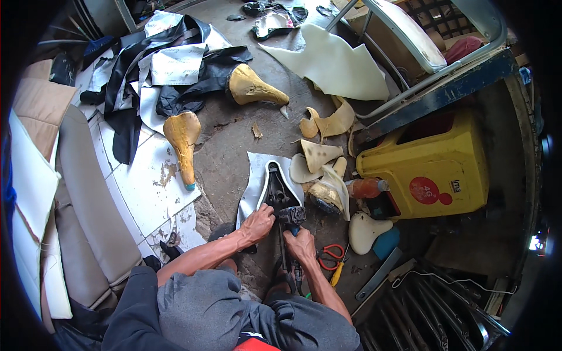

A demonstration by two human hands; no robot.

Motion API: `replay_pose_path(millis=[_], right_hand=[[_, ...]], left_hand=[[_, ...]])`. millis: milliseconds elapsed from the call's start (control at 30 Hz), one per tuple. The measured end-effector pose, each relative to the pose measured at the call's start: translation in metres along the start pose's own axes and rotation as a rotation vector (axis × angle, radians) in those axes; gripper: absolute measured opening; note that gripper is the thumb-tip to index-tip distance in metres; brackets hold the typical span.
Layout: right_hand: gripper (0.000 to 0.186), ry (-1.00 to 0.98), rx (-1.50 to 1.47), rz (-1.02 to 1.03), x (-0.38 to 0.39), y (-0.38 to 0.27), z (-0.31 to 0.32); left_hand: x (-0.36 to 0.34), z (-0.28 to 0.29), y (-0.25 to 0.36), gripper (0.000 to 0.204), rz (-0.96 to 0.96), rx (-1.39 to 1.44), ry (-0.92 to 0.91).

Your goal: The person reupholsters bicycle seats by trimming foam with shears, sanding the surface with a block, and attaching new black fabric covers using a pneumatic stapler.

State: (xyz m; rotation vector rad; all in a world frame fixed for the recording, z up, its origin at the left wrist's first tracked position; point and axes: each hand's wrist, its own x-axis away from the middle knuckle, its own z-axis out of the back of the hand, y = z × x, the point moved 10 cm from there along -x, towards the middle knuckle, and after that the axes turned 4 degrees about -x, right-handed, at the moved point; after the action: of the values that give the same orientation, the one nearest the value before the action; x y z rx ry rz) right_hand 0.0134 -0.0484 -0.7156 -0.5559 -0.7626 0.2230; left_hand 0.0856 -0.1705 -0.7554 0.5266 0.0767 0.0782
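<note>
An upturned seat (282,190) lies in front of me, its black base facing up and a pale cover (250,178) wrapped around its rim, with loose material spread at the left. My left hand (257,224) is closed at the seat's left edge, fingers pressing the cover against the rim. In my right hand (300,244) is a dark, blocky-headed tool that looks like a staple gun (291,215), with blue on its handle. Its head rests over the right part of the seat base. The near end of the seat is partly hidden between my legs.
Two yellow foam seats (182,140) and black and silver sheets (175,64) lie ahead on the left. Foam scraps (321,154), an orange bottle (367,188) and a yellow container (427,167) stand right. Red-handled scissors (332,253) and a yellow-handled screwdriver (336,274) lie near my right forearm.
</note>
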Motion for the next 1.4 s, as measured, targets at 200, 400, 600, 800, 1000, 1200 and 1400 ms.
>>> replay_pose_path(millis=[200,400,600,800,1000,1200,1400], right_hand=[[0.054,-0.056,0.026,-0.064,-0.004,-0.003,-0.003],[0.053,-0.114,0.051,-0.114,-0.007,-0.010,-0.006],[0.051,-0.195,0.071,-0.180,-0.006,-0.011,-0.017],[0.052,-0.171,0.062,-0.176,-0.004,-0.007,-0.019],[0.049,-0.070,0.036,-0.098,-0.001,-0.004,-0.009],[0.052,0.101,-0.010,-0.204,0.035,0.061,0.053],[0.051,0.491,0.088,-0.174,0.080,0.146,0.095]], left_hand=[[-0.001,0.001,-0.003,0.013,0.056,0.065,-0.031],[-0.001,-0.002,-0.007,0.014,0.108,0.109,-0.064],[-0.001,-0.001,-0.009,0.013,0.138,0.128,-0.031],[-0.001,0.003,-0.005,0.012,0.095,0.073,-0.006],[0.000,0.004,-0.004,0.011,0.059,0.084,-0.006],[0.002,0.000,-0.005,0.012,0.055,0.113,0.009],[0.002,0.003,-0.001,0.011,0.059,0.084,0.055]])
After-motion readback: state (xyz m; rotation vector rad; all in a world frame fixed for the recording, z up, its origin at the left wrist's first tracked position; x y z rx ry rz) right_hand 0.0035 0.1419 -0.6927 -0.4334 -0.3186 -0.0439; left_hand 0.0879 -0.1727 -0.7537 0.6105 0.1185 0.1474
